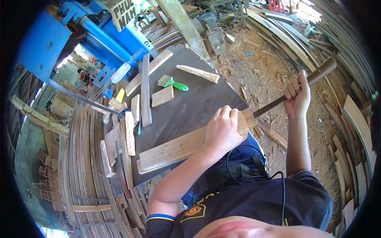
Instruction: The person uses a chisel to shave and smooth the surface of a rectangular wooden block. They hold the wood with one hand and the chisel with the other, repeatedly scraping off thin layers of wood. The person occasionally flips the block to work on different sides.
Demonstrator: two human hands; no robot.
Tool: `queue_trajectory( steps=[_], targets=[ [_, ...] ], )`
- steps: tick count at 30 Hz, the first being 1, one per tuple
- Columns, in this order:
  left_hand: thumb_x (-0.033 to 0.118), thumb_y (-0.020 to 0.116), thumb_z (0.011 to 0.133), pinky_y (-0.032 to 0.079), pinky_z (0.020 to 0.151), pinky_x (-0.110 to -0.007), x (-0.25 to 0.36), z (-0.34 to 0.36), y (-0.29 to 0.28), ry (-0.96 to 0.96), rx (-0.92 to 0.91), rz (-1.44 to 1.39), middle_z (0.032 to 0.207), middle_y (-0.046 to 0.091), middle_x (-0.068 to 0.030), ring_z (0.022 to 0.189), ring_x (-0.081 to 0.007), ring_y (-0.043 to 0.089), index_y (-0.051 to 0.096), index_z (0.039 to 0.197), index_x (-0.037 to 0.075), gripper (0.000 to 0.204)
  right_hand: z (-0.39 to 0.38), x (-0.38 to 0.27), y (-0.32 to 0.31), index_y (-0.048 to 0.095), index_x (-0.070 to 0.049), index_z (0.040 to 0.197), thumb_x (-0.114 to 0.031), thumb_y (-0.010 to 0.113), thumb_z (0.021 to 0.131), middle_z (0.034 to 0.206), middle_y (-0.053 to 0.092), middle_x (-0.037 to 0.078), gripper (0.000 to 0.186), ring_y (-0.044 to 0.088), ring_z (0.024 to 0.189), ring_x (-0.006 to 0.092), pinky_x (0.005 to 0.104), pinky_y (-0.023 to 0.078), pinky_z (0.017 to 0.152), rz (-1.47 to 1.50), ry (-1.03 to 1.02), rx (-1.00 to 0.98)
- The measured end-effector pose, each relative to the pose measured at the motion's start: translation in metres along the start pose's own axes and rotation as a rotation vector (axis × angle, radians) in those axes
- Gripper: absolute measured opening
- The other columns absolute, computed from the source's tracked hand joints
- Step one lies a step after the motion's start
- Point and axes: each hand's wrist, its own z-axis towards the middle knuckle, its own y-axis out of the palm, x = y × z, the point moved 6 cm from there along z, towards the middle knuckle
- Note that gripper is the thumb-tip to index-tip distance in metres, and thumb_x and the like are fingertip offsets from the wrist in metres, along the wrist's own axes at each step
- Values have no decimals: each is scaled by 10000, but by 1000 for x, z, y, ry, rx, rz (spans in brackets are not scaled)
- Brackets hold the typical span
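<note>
My left hand (225, 127) is curled over the right end of a pale wooden board (170, 151), holding it on the dark worktable (202, 95), close to its near edge. My right hand (297, 95) grips a long, dark bar-like tool (319, 71), perhaps a file, out to the right of the table. The tool slants down-left, its far end at the board's right end, just beside my left hand. A thinner board or layer shows beneath the pale board at its left end.
On the table lie a green-handled brush (178, 85), a long strip (146, 99), a block (162, 96) and several offcuts. A blue machine (101, 33) stands at the back left. Stacked planks (87, 158) line both sides. Shavings and scraps (246, 71) litter the floor.
</note>
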Motion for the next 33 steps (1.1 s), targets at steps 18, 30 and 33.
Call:
queue_trajectory(
  steps=[18,30,33],
  targets=[
    [290,871,598,565,824,-409,2,1,-2,31,32,41,984,631,-105,981,-299,650,670,1053,23,565,12,57,26,427,-190,823,-243,579,1026,589,302,-95,259,231,432,41,251,153,398,-23,210,58],
    [303,872,609,555,845,-406,2,3,-2,2,16,35,998,613,-89,998,-283,633,658,1075,37,578,30,92,-20,397,-182,745,-244,574,1006,575,249,-80,322,216,439,65,258,165,394,127,370,157],
    [301,872,610,554,846,-408,1,0,-2,-14,3,38,998,612,-88,998,-282,633,656,1077,43,576,22,87,-16,379,-184,723,-249,559,1008,568,239,-78,344,215,440,69,264,167,398,135,340,129]
  ],
)
